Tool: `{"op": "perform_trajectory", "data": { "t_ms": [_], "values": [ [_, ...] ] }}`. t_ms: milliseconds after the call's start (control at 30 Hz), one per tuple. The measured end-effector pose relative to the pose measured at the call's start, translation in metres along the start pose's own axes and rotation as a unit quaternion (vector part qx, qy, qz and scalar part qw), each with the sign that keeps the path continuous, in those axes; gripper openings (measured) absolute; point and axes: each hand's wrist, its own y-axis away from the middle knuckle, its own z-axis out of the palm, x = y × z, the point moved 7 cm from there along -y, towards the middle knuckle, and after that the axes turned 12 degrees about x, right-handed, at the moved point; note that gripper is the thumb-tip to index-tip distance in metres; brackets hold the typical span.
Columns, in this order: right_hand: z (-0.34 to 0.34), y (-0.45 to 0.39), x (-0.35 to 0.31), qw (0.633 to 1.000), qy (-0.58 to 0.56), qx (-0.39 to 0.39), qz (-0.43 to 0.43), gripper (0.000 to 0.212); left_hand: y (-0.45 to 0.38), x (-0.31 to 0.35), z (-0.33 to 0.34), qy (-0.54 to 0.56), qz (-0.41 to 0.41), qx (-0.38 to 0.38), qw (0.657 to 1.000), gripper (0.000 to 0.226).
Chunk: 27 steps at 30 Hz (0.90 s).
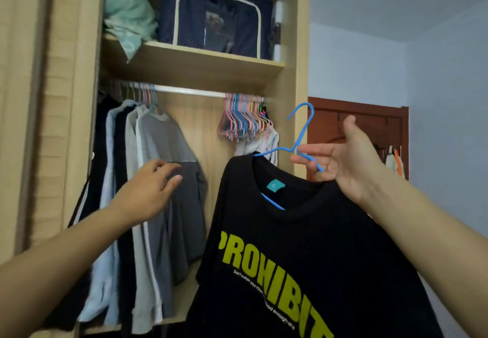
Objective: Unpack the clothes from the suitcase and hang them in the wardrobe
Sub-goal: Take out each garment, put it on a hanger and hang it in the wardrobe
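Note:
A black T-shirt with yellow-green lettering hangs on a blue wire hanger. My right hand holds the hanger by its shoulder wire, just right of the wardrobe opening. My left hand reaches into the wardrobe with loosely spread fingers and touches a grey shirt among the hung clothes. The metal rail runs under the shelf, bare in its middle stretch.
Several shirts hang at the rail's left. A bunch of empty coloured hangers crowds its right end. The shelf above carries a navy storage box and a green pillow. A brown door stands right.

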Motion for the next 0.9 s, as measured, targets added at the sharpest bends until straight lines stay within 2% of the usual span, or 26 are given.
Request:
{"op": "perform_trajectory", "data": {
  "t_ms": [133, 300, 467, 667, 767, 900],
  "values": [
    [0.07, -0.062, -0.014, 0.999, -0.002, 0.014, -0.051, 0.109, -0.049, -0.083, -0.016, -0.06, 0.009, 0.06, 0.996, 0.048],
    [0.17, -0.155, 0.014, 0.996, 0.007, 0.046, -0.08, 0.104, -0.117, -0.189, -0.015, -0.155, 0.046, 0.137, 0.977, 0.045],
    [0.239, -0.249, 0.073, 0.991, 0.041, 0.103, -0.076, 0.105, -0.172, -0.258, 0.011, -0.251, 0.098, 0.139, 0.953, 0.059],
    [0.29, -0.343, 0.073, 0.985, -0.02, 0.138, -0.099, 0.092, -0.22, -0.3, 0.024, -0.277, 0.077, 0.202, 0.936, 0.055],
    [0.323, -0.389, 0.059, 0.988, -0.01, 0.121, -0.101, 0.091, -0.257, -0.307, 0.023, -0.325, 0.078, 0.229, 0.914, 0.054],
    [0.353, -0.452, 0.062, 0.986, 0.019, 0.123, -0.111, 0.085, -0.294, -0.299, 0.021, -0.382, 0.029, 0.269, 0.884, 0.052]
  ]
}}
